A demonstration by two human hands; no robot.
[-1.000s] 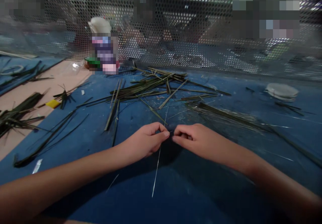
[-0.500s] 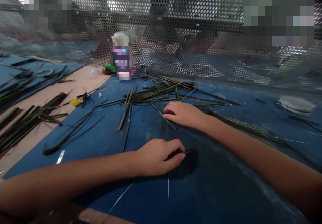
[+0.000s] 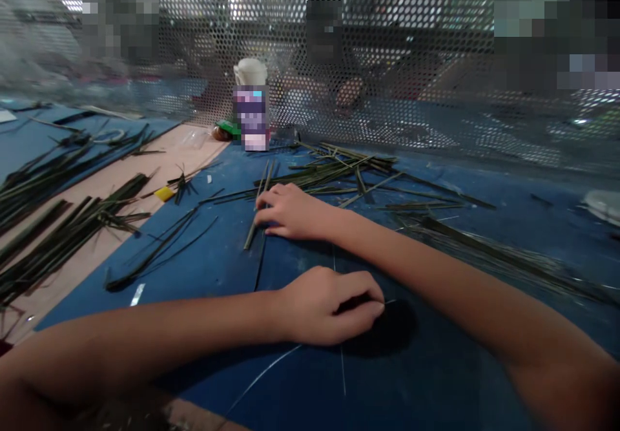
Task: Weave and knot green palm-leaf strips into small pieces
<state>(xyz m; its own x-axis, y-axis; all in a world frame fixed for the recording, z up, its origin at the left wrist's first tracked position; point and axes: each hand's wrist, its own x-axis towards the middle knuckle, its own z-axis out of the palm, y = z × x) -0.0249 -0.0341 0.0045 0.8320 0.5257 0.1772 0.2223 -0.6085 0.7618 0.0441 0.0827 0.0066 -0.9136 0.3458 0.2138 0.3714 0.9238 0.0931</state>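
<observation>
My left hand (image 3: 334, 305) is low over the blue surface (image 3: 426, 386), thumb and forefinger pinched on a thin pale strand (image 3: 390, 302) whose tip pokes out past the fingertips. Farther forward, my right hand (image 3: 293, 211) reaches across to the left, its fingers bent and apart over a few green strips (image 3: 249, 234). Its fingertips are at these strips; whether they touch them is unclear. Behind it lies a loose pile of long green leaf strips (image 3: 339, 166). Another thin pale strand (image 3: 264, 373) curves out beneath my left forearm.
A perforated metal screen (image 3: 203, 50) stands along the back, with a white-topped container (image 3: 252, 72) before it. Bundles of green strips (image 3: 82, 224) lie at left near a yellow piece (image 3: 165, 193). More strips (image 3: 475, 240) and a pale round item (image 3: 603, 203) are at right.
My right hand has moved left, from bare surface near the pile to the short strips. My left hand keeps its pinch. The view has shifted slightly.
</observation>
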